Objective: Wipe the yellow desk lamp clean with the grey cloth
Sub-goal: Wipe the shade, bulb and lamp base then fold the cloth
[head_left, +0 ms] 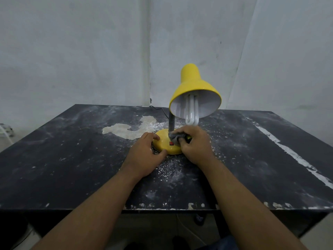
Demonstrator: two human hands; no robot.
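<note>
This looks like a bare workroom: rough grey plastered walls [90,51] and a worn black table [54,159] (dusted with white powder, a dried pale stain [126,131] on it).

yellow desk lamp [194,87] stood mid-counter [72,159], shade tilted toward the near side, white bulb [191,112] showing | left hand [146,152] gripped the left rim of its base [163,141] | right hand [194,145] held bunched grey cloth [175,136] against the base beside the red switch [171,143] | pale stain [129,129] lay far-left of the base
</note>
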